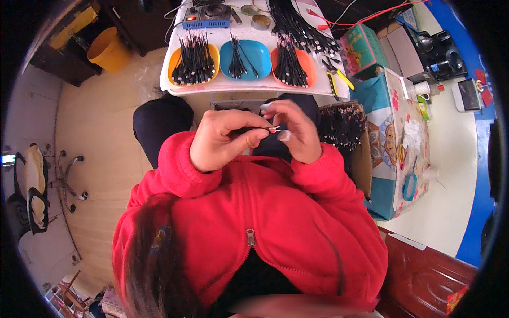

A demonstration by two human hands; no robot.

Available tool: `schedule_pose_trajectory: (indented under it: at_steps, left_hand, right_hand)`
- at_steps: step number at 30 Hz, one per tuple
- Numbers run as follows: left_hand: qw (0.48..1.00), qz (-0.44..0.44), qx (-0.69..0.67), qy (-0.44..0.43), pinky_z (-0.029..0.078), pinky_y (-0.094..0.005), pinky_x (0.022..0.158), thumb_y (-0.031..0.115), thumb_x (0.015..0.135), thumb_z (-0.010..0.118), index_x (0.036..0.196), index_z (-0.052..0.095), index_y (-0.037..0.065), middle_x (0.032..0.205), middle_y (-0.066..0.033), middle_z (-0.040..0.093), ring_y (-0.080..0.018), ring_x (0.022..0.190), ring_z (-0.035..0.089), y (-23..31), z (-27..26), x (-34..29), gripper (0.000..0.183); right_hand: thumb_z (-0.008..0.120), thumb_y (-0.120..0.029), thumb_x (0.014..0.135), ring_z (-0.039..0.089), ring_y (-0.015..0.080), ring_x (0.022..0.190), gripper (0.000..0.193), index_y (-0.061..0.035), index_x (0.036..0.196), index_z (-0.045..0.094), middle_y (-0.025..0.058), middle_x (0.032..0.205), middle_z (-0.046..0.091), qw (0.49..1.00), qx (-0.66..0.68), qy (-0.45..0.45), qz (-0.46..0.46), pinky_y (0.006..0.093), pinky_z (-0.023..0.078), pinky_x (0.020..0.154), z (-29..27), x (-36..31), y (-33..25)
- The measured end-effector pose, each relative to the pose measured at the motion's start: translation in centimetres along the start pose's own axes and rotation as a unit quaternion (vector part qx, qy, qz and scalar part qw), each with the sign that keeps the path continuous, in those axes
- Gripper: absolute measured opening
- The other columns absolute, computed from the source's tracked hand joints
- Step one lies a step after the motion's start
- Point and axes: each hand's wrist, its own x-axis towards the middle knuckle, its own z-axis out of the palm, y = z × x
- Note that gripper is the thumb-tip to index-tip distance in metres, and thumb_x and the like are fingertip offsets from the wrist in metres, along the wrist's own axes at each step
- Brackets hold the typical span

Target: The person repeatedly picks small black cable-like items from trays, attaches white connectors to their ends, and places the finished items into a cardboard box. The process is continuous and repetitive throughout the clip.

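Note:
My left hand (225, 138) pinches a thin black cable between thumb and forefinger, in front of my chest. The cable's stripped end (273, 130), with short red and white wires, sticks out toward the right. Around that end, my right hand (297, 132) is held with its thumb and fingers apart, gripping nothing that I can see. Beyond my hands, black cables with pale connectors lie in a yellow tray (170, 66) and an orange tray (312, 69). A smaller bunch rests in the blue tray (259, 53) between them.
Yellow-handled pliers (339, 79) lie at the white table's right edge. Behind the trays are a blue hot plate (207, 21), a small round tin (261, 22) and more black cables (302, 26). By my right knee, a cardboard box (361, 159) holds many cables.

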Motion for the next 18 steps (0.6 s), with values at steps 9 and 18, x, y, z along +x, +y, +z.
schedule_pose_trajectory:
  at_steps: [9, 18]
  left_hand:
    - [0.912, 0.166, 0.370, 0.066, 0.051, -0.0346, 0.061, 0.005, 0.079, 0.069, 0.090, 0.066, 0.002, 0.076, -0.0123, 0.065, -0.0286, 0.067, 0.064, 2.5, -6.8, 10.4, 0.012]
    - [0.828, 0.098, 0.548, -0.068, 0.051, -0.0406, 0.069, 0.013, 0.082, 0.063, 0.086, 0.067, 0.005, 0.082, -0.0134, 0.062, -0.0317, 0.080, 0.063, -13.8, -10.7, 28.0, 0.010]
  right_hand:
    - [0.044, -0.023, 0.100, 0.059, 0.0188, 0.099, 0.030, -0.0021, 0.117, 0.057, 0.0092, 0.107, 0.062, 0.942, 0.163, -0.193, 0.220, 0.0318, 0.047, 0.086, 2.5, -0.5, 11.6]
    - [0.026, -0.038, 0.104, 0.055, 0.0131, 0.099, 0.050, -0.0011, 0.121, 0.055, 0.0046, 0.107, 0.060, 0.844, 0.370, -0.237, 0.307, 0.0276, 0.042, 0.086, 2.6, 1.3, 15.7]
